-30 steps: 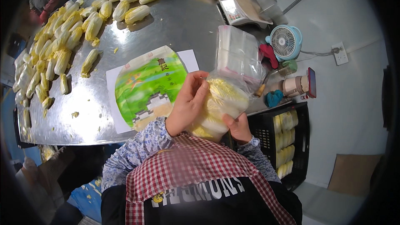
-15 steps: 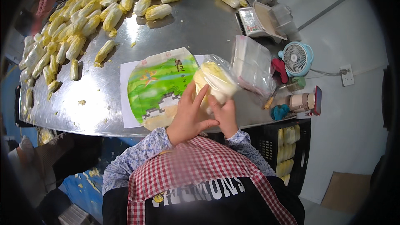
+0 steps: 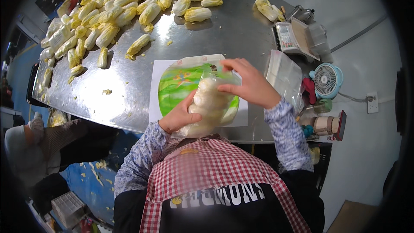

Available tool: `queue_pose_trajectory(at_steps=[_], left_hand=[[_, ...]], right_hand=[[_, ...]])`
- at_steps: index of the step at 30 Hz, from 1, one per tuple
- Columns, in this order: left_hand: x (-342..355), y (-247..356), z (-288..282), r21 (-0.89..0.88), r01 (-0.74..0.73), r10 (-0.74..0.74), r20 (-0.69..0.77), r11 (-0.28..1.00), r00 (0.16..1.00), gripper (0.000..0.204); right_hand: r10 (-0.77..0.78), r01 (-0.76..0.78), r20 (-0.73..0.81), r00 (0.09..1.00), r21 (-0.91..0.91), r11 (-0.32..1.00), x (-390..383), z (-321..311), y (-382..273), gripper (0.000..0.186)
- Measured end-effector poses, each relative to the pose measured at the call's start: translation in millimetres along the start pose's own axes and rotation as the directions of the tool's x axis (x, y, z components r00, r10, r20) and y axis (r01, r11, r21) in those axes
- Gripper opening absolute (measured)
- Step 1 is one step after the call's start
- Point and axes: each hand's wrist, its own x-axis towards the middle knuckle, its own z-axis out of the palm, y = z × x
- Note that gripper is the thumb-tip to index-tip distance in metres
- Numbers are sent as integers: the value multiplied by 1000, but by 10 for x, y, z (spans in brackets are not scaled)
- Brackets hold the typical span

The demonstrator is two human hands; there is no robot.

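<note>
A transparent plastic bag (image 3: 215,103) packed with several pale napa cabbages stands tilted in front of me, their white ends toward the bag's far end. My left hand (image 3: 183,114) is wrapped round its near left side, with the thumb over the front. My right hand (image 3: 249,82) is at the far end, thumb and fingers on either side of the loose film. Beneath the bag lies a flat green printed package (image 3: 177,88) on a white sheet (image 3: 156,75). The bag and hands hide part of the print.
Loose napa cabbages (image 3: 108,15) are heaped along the far left of the steel table (image 3: 125,82). At the right are a stack of plastic bags (image 3: 284,75), a scale (image 3: 285,36), a blue fan (image 3: 326,80) and a wall socket (image 3: 372,102). Another person's leg (image 3: 19,146) shows at the left.
The bag of cabbages has come nearer to my body and turned more upright. My left hand has moved to its side; my right hand has lifted to the far end. The view has shifted left.
</note>
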Motion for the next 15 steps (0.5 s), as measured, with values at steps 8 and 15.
queue_pose_trajectory(at_steps=[8,15], left_hand=[[-126,43,11,-322,129,-93,125,938,988,92],[-141,-229,-200,-275,253,-224,132,928,966,80]], right_hand=[[363,-528,589,722,131,839,460,245,128,35],[321,-513,665,674,109,852,517,451,32,37]])
